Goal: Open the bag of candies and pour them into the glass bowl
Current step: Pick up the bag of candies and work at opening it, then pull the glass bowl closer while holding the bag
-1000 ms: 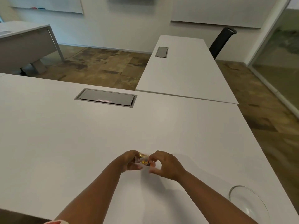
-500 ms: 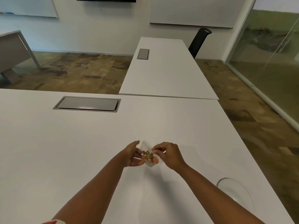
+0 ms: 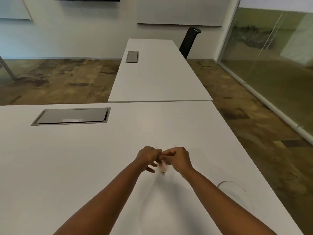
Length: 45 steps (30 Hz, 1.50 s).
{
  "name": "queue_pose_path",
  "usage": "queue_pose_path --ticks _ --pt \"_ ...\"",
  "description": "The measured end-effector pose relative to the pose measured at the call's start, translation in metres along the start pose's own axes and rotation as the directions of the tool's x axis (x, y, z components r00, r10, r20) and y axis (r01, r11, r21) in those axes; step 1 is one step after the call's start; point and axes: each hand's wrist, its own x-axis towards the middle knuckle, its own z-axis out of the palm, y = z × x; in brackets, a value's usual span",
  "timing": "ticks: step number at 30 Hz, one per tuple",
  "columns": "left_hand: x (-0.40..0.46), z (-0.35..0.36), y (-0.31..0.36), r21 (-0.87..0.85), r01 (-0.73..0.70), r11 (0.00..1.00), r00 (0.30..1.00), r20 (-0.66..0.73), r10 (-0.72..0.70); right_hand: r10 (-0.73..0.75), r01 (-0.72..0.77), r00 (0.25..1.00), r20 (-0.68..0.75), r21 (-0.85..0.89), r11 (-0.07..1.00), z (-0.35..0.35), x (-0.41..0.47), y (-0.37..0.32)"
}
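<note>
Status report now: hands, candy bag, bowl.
Left hand and right hand both pinch the top of the candy bag, held above the table. Bag blurred, opening unclear. Glass bowl to the right, nothing between.

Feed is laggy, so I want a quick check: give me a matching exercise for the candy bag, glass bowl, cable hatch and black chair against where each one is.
1 candy bag
2 glass bowl
3 cable hatch
4 black chair

a behind the far table
b pinched between both hands
c set into the tabletop, left
d near the table's right edge

Pairs: 1-b, 2-d, 3-c, 4-a
</note>
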Motion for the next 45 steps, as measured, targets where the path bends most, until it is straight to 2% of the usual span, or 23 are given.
queue_pose_path --ticks 5,8,11,14,16,18,21,24,28,37,45 --pt "0.008 0.003 0.005 0.193 -0.026 0.981 0.996 -0.073 0.041 -0.054 0.057 0.995 0.081 -0.030 0.998 -0.012 0.001 0.001" --pt "0.013 0.002 0.005 0.240 -0.032 0.970 0.997 -0.064 0.049 -0.021 0.042 0.996 0.087 -0.244 0.969 -0.045 0.006 0.008" --pt "0.016 0.003 0.004 0.276 -0.054 0.960 0.994 -0.074 0.077 0.168 -0.055 0.976 0.136 -0.593 0.803 -0.096 0.013 0.028" --pt "0.017 0.005 0.005 0.291 -0.068 0.954 0.993 -0.077 0.094 0.442 -0.223 0.886 0.140 -0.708 0.670 -0.138 0.007 0.055" --pt "0.017 0.006 0.006 0.318 -0.073 0.945 0.992 -0.075 0.101 0.532 -0.279 0.836 0.136 -0.729 0.625 -0.154 -0.004 0.070" --pt "0.016 0.007 0.007 0.362 -0.073 0.929 0.992 -0.073 0.106 0.554 -0.317 0.824 0.115 -0.717 0.620 -0.162 -0.014 0.085" --pt "0.013 0.008 0.010 0.405 -0.065 0.912 0.992 -0.077 0.105 0.529 -0.366 0.847 0.053 -0.664 0.652 -0.166 -0.025 0.105" --pt "0.011 0.008 0.013 0.433 -0.059 0.900 0.991 -0.082 0.105 0.537 -0.459 0.843 -0.022 -0.550 0.698 -0.165 -0.030 0.117" --pt "0.009 0.008 0.014 0.460 -0.062 0.886 0.991 -0.081 0.111 0.562 -0.513 0.827 -0.028 -0.448 0.732 -0.163 -0.028 0.117" --pt "0.008 0.002 0.007 0.427 -0.038 0.903 0.992 -0.096 0.087 0.461 -0.433 0.887 -0.004 -0.351 0.830 -0.133 -0.009 0.105" --pt "0.006 -0.006 0.004 0.407 -0.003 0.913 0.994 -0.099 0.048 0.406 -0.378 0.913 0.028 -0.309 0.872 -0.097 0.003 0.091"
